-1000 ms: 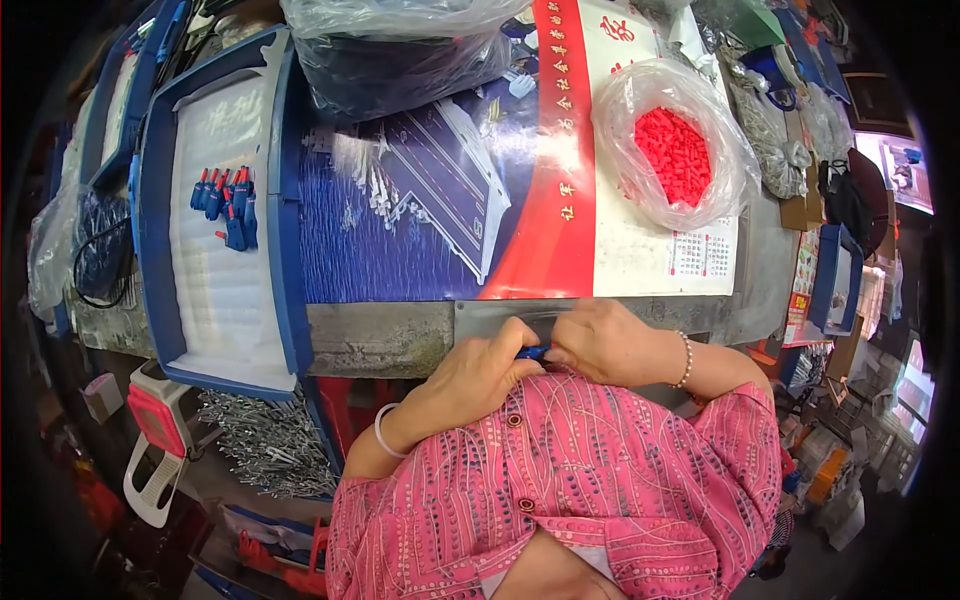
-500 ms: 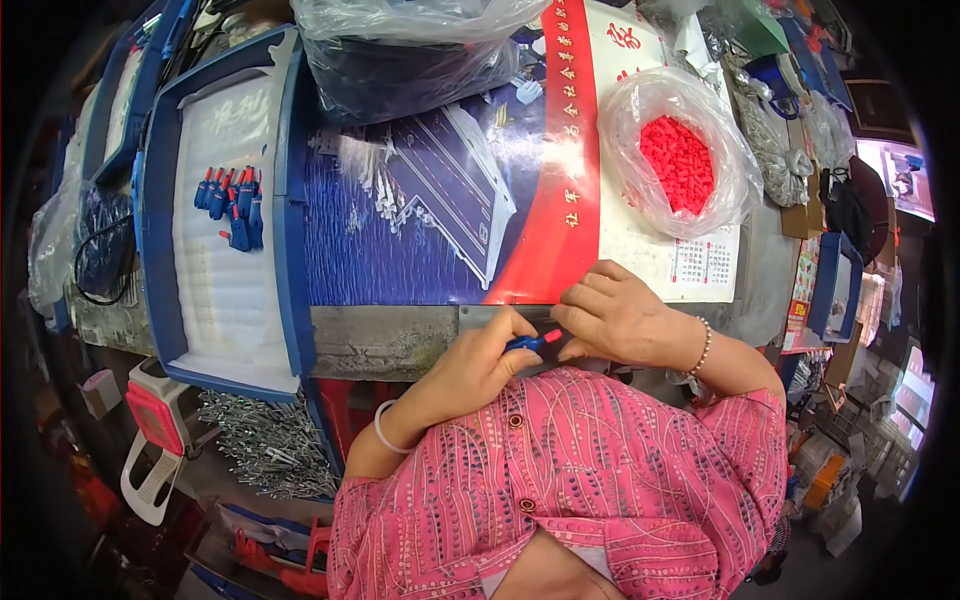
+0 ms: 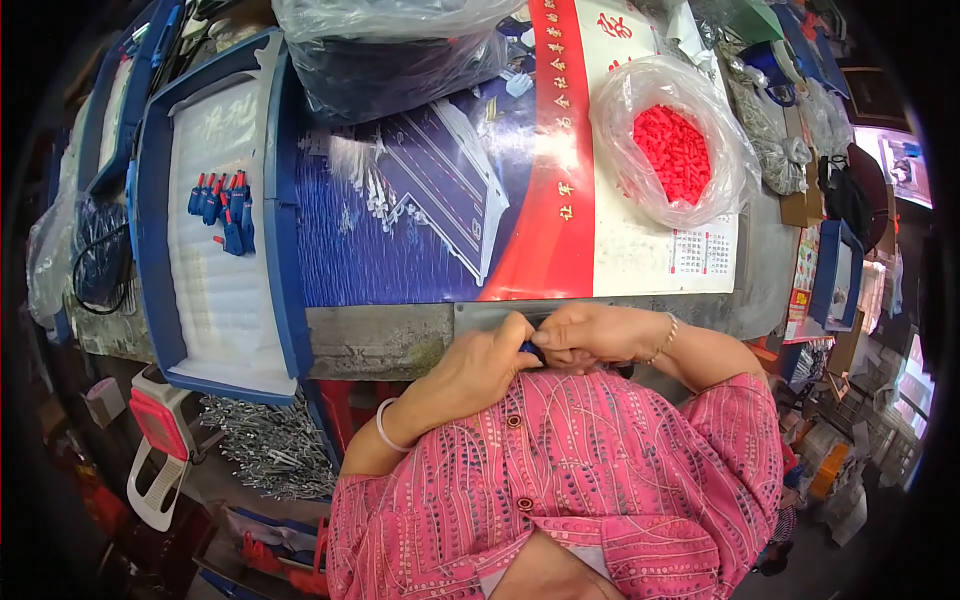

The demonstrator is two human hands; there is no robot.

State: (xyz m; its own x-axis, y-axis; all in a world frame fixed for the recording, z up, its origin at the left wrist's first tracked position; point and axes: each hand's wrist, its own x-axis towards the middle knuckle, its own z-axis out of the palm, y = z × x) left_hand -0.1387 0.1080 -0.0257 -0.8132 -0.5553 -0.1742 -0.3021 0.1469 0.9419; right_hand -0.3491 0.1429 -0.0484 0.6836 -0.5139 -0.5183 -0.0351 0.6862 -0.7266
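We pinch the small blue piece (image 3: 528,348) between both hands at the table's (image 3: 400,340) near edge, left hand (image 3: 485,365) and right hand (image 3: 585,335) closed on it; best we keep fingertips close and steady, pressing squarely.

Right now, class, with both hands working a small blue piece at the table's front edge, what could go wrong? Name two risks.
1. The small blue piece is pinched between left hand and right hand beyond the table edge, so a slip would likely drop it into the lap or onto the floor.
2. The open bag of red parts sits close behind the hands; a quick reach might tip it and spill.
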